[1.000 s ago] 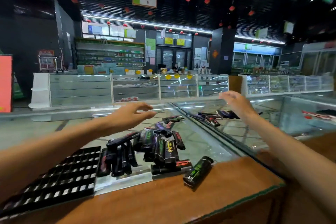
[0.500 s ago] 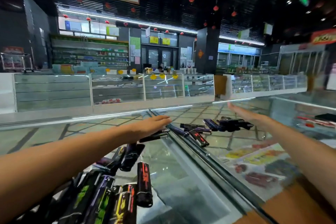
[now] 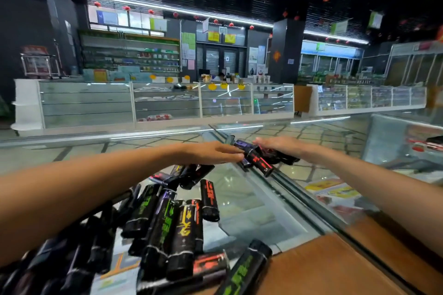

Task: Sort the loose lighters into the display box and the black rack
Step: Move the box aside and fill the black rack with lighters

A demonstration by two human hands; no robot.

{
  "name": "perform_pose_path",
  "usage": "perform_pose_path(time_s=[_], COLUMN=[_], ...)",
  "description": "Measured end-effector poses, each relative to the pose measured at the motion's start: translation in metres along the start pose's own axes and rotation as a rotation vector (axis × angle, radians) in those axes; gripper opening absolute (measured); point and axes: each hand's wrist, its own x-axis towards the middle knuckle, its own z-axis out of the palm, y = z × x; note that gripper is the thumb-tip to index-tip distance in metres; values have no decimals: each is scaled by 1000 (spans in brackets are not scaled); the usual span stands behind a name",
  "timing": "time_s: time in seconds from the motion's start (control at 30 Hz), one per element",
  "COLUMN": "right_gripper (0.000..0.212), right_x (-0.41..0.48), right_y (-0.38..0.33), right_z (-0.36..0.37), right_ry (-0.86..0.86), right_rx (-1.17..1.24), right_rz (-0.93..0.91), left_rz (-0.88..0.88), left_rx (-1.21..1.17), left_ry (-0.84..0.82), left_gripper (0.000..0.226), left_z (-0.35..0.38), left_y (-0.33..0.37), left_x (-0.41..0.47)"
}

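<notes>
Far out on the glass counter (image 3: 239, 199), my left hand (image 3: 211, 152) and right hand (image 3: 278, 145) have come together round the far lighters (image 3: 260, 161). Both are flat, fingers straight, touching them, gripping nothing. Now I can sweep them back to the big pile (image 3: 172, 218).

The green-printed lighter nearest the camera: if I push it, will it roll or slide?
The green-printed lighter looks rigid and small, so probably light. Its rounded body may roll sideways if pushed. On the glass counter top it would likely slide easily.
</notes>
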Motion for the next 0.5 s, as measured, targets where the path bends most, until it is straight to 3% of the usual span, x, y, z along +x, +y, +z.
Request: perform_pose_path(time_s=[0.1,0.33,0.5], right_gripper=[59,41,74], right_x=[-11,-22,-26], right_y=[-28,-67,-87], right_z=[17,48,49], right_ry=[-26,-5,-103], right_rx=[33,156,177], right_rz=[-76,-167,-183], left_rz=[11,-15,-32], left_rx=[39,34,-33], left_ry=[40,132,198], left_gripper=[45,39,43], left_z=[1,-8,-30], left_y=[-1,-13,-24], left_x=[-30,-74,-92])
